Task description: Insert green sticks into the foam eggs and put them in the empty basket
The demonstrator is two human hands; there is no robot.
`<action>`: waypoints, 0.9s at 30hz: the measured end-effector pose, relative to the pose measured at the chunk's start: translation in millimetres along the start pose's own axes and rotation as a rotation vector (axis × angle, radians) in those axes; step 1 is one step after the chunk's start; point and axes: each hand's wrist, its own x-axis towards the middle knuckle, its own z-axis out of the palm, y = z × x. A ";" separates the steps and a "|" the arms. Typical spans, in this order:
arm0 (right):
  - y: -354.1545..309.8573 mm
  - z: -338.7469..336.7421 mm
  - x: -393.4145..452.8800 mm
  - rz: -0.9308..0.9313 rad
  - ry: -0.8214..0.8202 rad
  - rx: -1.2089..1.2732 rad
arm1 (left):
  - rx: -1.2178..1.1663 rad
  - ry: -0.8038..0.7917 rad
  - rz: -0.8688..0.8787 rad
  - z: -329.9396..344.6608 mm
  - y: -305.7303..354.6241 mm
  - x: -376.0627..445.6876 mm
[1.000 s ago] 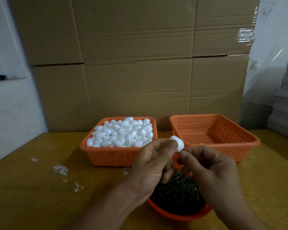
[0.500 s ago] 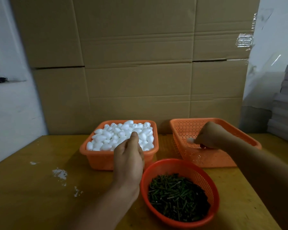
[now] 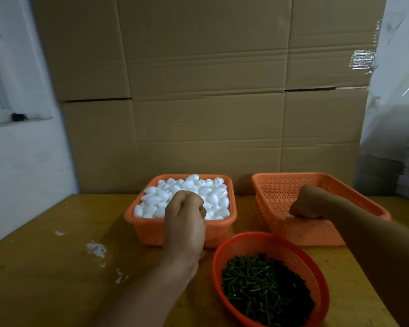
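A foam egg (image 3: 289,215), mostly hidden, is held low inside the empty basket (image 3: 279,185) by the curled right hand (image 3: 307,202). The left hand (image 3: 184,223) is curled over the heaped foam eggs (image 3: 213,192); a grip cannot be told.

My left hand (image 3: 184,223) sits near the middle of my view, back of the hand towards me, reached forward with the fingers curled down and in at its twelve o'clock end. Whether they hold anything, I cannot tell: the knuckles hide the tips. The left forearm runs back from the wrist towards seven o'clock and leaves the view at the bottom edge. My right hand (image 3: 309,202) is out at about two o'clock from the left one, well apart from it, fingers curled under in a fist, knuckles pointing to nine o'clock. Its bare forearm stretches away to four o'clock, growing wide at the right edge.
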 end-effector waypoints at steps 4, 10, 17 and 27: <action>2.9 0.8 -13.4 -0.039 0.250 0.046 | 0.301 -0.073 0.140 -14.4 -1.4 20.5; -7.4 0.2 -81.7 -0.249 0.477 0.247 | 0.688 -0.196 0.298 -28.4 -4.9 32.9; -18.2 24.9 -163.2 -0.434 0.410 0.563 | 1.191 -0.529 0.461 -33.4 4.8 57.5; -16.5 54.2 -167.7 -0.383 0.413 0.463 | 1.524 -0.966 0.297 -5.5 25.1 103.7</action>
